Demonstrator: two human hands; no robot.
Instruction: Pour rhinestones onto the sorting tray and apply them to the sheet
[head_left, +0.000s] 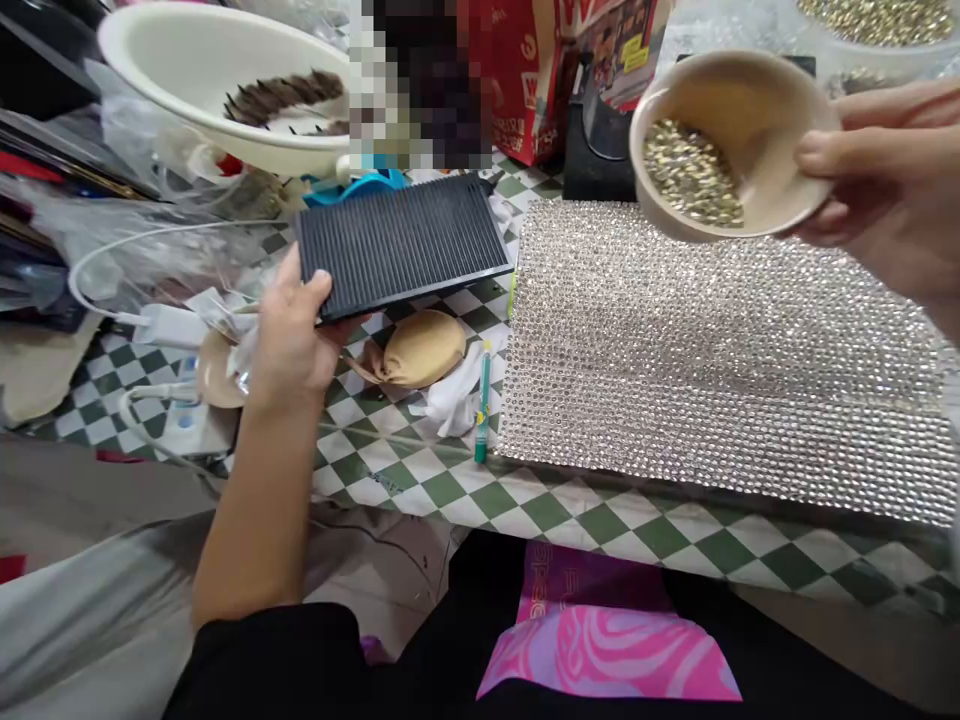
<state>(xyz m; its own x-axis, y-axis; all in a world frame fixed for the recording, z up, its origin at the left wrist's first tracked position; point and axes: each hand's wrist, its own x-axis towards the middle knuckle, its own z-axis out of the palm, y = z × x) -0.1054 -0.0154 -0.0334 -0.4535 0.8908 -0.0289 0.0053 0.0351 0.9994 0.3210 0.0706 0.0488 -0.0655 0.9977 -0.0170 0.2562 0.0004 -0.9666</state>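
Observation:
My left hand (296, 330) grips the near left corner of a black ridged tray (405, 245), thumb on top, raised over the checked table. On the right, my right hand (877, 165) holds a beige bowl (780, 150) by its rim, tilted toward me. Gold and silver rhinestones (694, 175) lie gathered in the bowl's left side. Beneath the bowl, a sheet of rhinestone mesh (675, 340) covers the table's right part. Between the tray and the table's front edge are a tan knotted pouch (424, 348), a white crumpled cloth (454, 395) and a green pen (483, 405).
A white basin (165, 60) with brown spiky pieces stands at the back left. Behind are a red paper bag (525, 90) and a black stand (596, 150). A tub of rhinestones (877, 20) sits back right. White cables and a power strip (195, 425) lie at left.

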